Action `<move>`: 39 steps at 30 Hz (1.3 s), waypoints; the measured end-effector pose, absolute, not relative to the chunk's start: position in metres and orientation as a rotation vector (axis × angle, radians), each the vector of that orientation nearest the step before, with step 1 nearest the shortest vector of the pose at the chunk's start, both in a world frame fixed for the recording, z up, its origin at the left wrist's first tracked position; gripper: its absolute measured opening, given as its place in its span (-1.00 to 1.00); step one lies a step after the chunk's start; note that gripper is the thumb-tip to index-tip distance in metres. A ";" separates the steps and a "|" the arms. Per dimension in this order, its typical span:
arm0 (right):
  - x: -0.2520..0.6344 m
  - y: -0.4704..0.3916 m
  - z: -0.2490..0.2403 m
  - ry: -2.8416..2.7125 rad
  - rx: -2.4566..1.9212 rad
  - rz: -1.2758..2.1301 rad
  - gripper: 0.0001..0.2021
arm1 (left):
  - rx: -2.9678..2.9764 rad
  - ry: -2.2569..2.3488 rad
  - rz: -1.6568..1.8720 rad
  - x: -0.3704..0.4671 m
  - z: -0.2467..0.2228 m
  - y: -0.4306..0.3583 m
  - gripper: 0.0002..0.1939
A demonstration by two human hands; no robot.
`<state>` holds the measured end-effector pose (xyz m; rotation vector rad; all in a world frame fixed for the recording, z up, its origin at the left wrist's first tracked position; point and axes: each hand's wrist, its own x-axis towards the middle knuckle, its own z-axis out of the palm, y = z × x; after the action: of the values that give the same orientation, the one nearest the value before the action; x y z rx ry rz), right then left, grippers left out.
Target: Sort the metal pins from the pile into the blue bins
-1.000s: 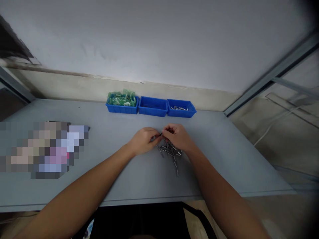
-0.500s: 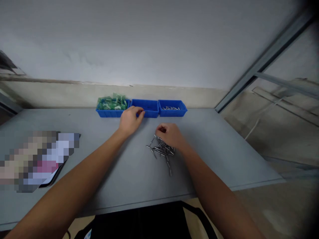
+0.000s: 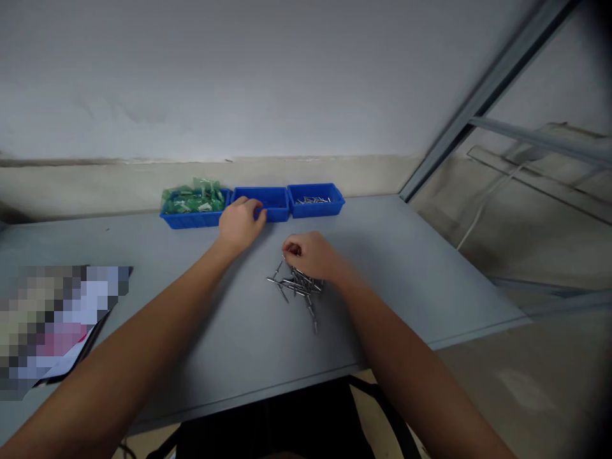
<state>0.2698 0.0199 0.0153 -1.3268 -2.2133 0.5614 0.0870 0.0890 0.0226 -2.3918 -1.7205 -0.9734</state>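
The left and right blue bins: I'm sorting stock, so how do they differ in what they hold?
The left blue bin is heaped above its rim with green pieces; the right blue bin holds only a thin layer of small metal pins, well below its rim. The left bin sits beside the left hand; the right bin has no hand near it. Both look alike in colour and shape, in one row.

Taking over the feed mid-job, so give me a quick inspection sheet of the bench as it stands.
Surface: grey table, matte.
Job's things: loose pile of metal pins; three blue bins in a row at the back, the left bin heaped with green parts, the middle bin with contents not visible, the right bin holding a few metal pieces.
Clutter: blurred flat item at the left edge.
Grippers: left hand at the middle bin's front; right hand curled over the pins.
Cables: white cable beyond the table.
Surroundings: pale wall, metal frame to the right.
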 end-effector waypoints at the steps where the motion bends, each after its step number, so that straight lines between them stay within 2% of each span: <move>1: 0.270 0.020 0.014 -2.228 -1.314 0.567 -0.87 | -2.428 -1.690 -1.003 0.086 0.020 0.082 -0.77; 9: 0.273 0.018 0.016 -2.366 -1.212 0.686 -0.82 | -2.717 -1.452 -1.183 0.070 -0.003 0.038 -0.79; 16: 0.272 0.014 0.025 -2.433 -1.143 0.834 -0.87 | -2.885 -1.356 -1.113 0.066 -0.012 0.024 -0.79; 27: 0.271 0.010 0.032 -2.552 -1.190 0.942 -0.80 | -2.918 -1.318 -1.068 0.066 -0.010 0.022 -0.82; 39: 0.268 0.014 0.024 -2.647 -1.288 0.806 -0.84 | -2.931 -1.283 -1.049 0.066 -0.009 0.022 -0.82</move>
<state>0.2684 0.0137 0.0242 -1.2879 -2.6470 0.8062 0.0656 0.0216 -0.0087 -2.9312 -1.2825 -1.0491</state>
